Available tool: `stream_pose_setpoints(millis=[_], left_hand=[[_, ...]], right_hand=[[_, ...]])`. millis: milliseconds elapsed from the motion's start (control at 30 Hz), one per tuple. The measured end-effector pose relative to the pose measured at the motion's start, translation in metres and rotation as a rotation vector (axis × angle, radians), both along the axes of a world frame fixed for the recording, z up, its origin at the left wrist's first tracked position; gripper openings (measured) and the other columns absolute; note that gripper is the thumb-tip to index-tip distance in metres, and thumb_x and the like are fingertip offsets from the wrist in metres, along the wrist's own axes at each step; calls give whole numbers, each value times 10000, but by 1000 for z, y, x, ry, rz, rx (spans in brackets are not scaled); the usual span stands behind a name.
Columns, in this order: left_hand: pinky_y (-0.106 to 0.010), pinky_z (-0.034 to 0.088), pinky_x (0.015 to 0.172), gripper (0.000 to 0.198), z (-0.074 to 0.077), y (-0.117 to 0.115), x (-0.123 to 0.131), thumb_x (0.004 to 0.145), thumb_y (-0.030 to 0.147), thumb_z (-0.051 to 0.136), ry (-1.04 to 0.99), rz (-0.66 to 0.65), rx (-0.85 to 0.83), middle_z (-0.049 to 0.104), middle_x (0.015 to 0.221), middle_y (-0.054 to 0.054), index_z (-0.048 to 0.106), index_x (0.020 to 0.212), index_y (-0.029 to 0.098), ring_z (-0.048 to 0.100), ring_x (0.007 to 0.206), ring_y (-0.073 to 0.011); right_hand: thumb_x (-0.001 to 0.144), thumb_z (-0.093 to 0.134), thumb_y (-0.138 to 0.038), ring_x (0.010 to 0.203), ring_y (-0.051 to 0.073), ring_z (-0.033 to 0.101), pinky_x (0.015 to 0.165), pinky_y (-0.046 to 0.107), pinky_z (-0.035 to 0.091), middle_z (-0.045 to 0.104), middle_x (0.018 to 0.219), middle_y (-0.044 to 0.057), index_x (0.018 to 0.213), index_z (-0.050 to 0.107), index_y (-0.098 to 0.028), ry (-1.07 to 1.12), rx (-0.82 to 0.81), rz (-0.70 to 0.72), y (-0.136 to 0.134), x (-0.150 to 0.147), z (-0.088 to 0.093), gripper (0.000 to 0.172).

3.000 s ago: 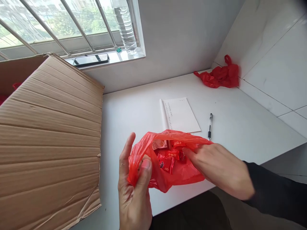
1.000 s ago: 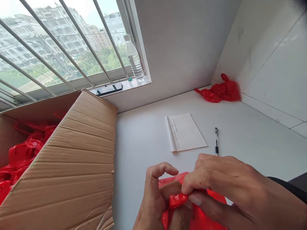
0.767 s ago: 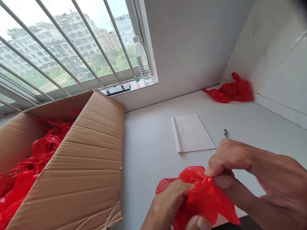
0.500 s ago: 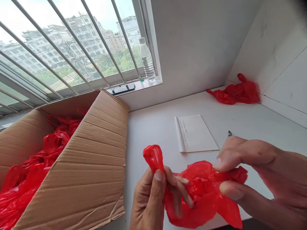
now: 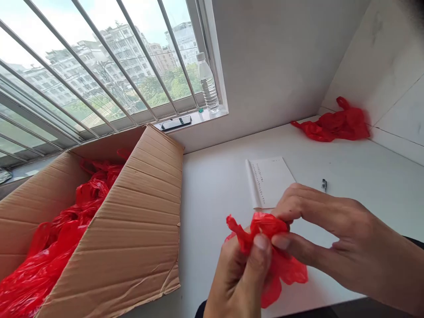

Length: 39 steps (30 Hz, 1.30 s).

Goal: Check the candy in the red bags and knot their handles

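Observation:
Both my hands grip a small red plastic bag (image 5: 281,265) just above the white table's near edge. My left hand (image 5: 238,278) is closed, its thumb pressing one bunched handle of the bag. My right hand (image 5: 331,238) is closed too, pinching the other handle between thumb and fingers right beside the left thumb. The two handles meet in a crumpled bunch (image 5: 261,225) at the top. The bag's contents are hidden by the plastic.
A large open cardboard box (image 5: 132,229) filled with red bags (image 5: 66,229) stands at the left. On the white table (image 5: 215,185) lie a paper sheet (image 5: 270,179), a pen (image 5: 324,184) and another red bag (image 5: 334,126) in the far corner. A water bottle (image 5: 208,84) and phone (image 5: 176,123) sit on the windowsill.
The bag was open with red packets showing; now its handles are drawn together and bunched between both hands. The view has swung left, showing the inside of the box.

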<state>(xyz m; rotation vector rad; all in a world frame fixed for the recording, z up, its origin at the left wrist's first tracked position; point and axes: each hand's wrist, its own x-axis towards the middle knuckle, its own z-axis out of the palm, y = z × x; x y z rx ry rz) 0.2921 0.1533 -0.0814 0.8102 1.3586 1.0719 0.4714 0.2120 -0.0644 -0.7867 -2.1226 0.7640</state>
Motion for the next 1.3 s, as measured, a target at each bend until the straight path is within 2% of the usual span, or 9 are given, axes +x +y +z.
stream_pose_setpoints(millis=[200, 300, 433, 600, 733, 933, 1067, 1200, 1300], left_hand=[[-190, 466, 702, 218, -8, 30, -14, 957, 401, 606, -319, -172, 133, 608, 768, 5, 687, 907, 205, 548, 720, -101], [-182, 442, 697, 179, -2, 31, -20, 943, 341, 640, -206, -355, 138, 596, 792, 5, 661, 864, 183, 529, 735, -94], [-208, 427, 667, 163, 4, 29, -24, 877, 313, 726, -184, -417, 138, 588, 816, -9, 662, 866, 163, 503, 712, -101], [-215, 420, 646, 179, -3, 29, -29, 810, 286, 794, -104, -385, 155, 605, 812, -14, 683, 889, 170, 537, 723, -123], [-208, 437, 684, 136, -6, 29, -34, 878, 293, 724, -30, -414, 208, 650, 857, -18, 712, 978, 202, 565, 759, -121], [-251, 467, 732, 139, -6, 29, -39, 948, 259, 619, 159, -476, 307, 667, 909, -48, 717, 872, 194, 614, 816, -146], [-241, 487, 683, 103, -19, 27, -38, 917, 145, 619, 327, -414, 473, 639, 917, -17, 648, 968, 230, 621, 778, -132], [-207, 489, 685, 387, -40, 27, -36, 836, -34, 608, 653, -217, 728, 623, 971, -1, 585, 1098, 251, 617, 806, -113], [-178, 494, 748, 469, -52, 30, -36, 836, -93, 569, 806, -126, 880, 619, 1063, -25, 581, 1173, 231, 618, 921, -106]], right_hand=[[947, 615, -208, 738, 118, 532, 663, 252, 444, 591, 767, -40, 870, 562, -222, -72, -99, 55, -1, 2, -5, 94], [911, 676, -319, 877, 143, 571, 769, 268, 475, 618, 905, -23, 884, 575, -240, -28, -191, 83, 4, -1, -10, 130], [901, 658, -504, 1061, 199, 580, 899, 340, 484, 603, 1182, 31, 1117, 578, -260, 8, -314, 82, 14, -2, -22, 336], [937, 601, -334, 985, 181, 619, 874, 331, 487, 661, 1099, 30, 1141, 586, -228, -64, -401, 89, 20, -6, -29, 230], [893, 631, -225, 997, 170, 630, 874, 307, 489, 681, 1133, 28, 1203, 611, -225, -98, -410, 69, 21, -10, -31, 311], [812, 599, -138, 944, 180, 598, 832, 320, 493, 630, 1013, 28, 905, 609, -212, -126, -374, 58, 21, -8, -35, 119], [815, 579, -167, 815, 170, 584, 771, 322, 502, 628, 880, 1, 907, 553, -225, -103, -478, 109, 20, -9, -35, 111], [870, 640, -276, 677, 124, 507, 606, 258, 425, 574, 805, -24, 891, 543, -216, -89, -600, 176, 17, -12, -40, 116], [978, 560, -420, 673, 115, 491, 615, 251, 414, 570, 811, -30, 1146, 525, -229, 46, -788, 271, 17, -14, -49, 258]])
